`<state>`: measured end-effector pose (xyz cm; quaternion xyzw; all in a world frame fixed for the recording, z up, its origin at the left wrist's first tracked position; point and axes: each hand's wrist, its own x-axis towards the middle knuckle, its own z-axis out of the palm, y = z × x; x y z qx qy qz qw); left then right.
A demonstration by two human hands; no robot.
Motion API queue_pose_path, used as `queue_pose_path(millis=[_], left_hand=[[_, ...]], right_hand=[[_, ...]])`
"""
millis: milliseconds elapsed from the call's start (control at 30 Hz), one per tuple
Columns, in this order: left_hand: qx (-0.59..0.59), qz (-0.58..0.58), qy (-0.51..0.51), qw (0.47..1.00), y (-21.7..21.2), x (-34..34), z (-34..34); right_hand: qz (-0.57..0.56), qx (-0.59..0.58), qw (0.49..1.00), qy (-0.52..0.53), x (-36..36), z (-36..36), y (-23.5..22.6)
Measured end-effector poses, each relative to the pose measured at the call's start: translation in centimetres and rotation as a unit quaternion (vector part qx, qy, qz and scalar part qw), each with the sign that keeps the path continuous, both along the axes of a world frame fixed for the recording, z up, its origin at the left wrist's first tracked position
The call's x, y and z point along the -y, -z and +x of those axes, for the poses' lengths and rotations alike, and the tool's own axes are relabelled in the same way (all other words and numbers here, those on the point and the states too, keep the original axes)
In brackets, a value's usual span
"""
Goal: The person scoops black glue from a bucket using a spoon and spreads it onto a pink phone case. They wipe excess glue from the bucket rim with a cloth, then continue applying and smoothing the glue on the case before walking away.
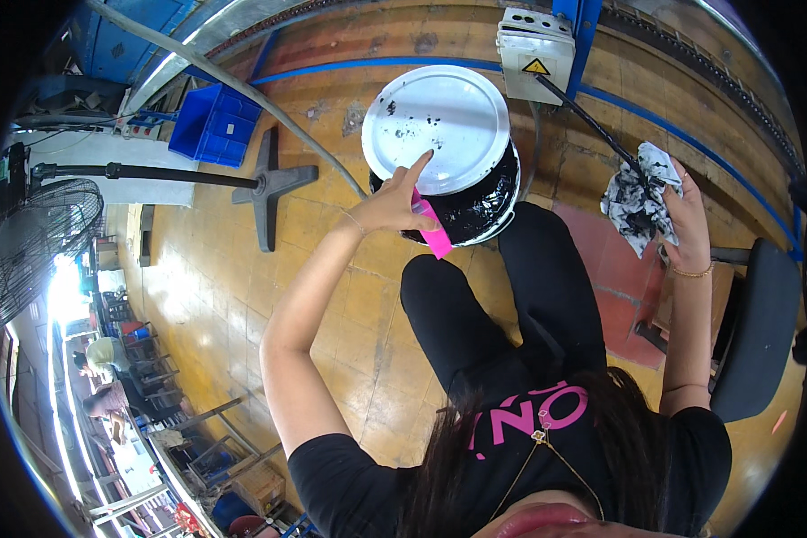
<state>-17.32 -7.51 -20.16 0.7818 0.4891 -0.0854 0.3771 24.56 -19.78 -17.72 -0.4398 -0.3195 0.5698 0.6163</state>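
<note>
In front of me stands a bucket (466,221) with glossy black paint or ink coating its inside. Its round white lid (448,117), spotted with black, lies over most of the opening. My left hand (387,204) is at the lid's near left edge, index finger extended over it, fingertip dark. Between its thumb and fingers is a flat bright pink strip (435,235). Out to the right, my right hand (688,215) grips a crumpled white cloth (641,197) smeared with black. A thin black rod or cable (592,125) reaches the cloth; whether it is held cannot be told.
A grey electrical box (536,56) is mounted on a blue post beyond the bucket. A black chair (760,332) stands at my right. To the left are a blue bin (215,125), a fan stand (273,188) and a grey hose (233,85). People sit at distant benches.
</note>
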Motion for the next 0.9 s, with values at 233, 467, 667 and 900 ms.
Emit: queue_pose_path(millis=[233,467,667,900], left_hand=[[-0.059,0.053,0.018,0.997,0.5,0.9,1.2],[-0.019,0.1,0.069,0.992,0.0,2.2,2.8],[-0.01,0.11,0.057,0.992,0.3,2.5,2.3],[-0.014,0.147,0.057,0.987,0.8,3.1,1.9]], right_hand=[[-0.008,-0.008,1.0,0.011,0.2,-0.1,0.2],[-0.01,-0.013,1.0,0.009,0.8,0.4,-0.2],[0.001,-0.008,1.0,0.005,0.6,-0.1,0.2],[0.001,-0.006,1.0,-0.011,0.5,-0.5,-0.4]])
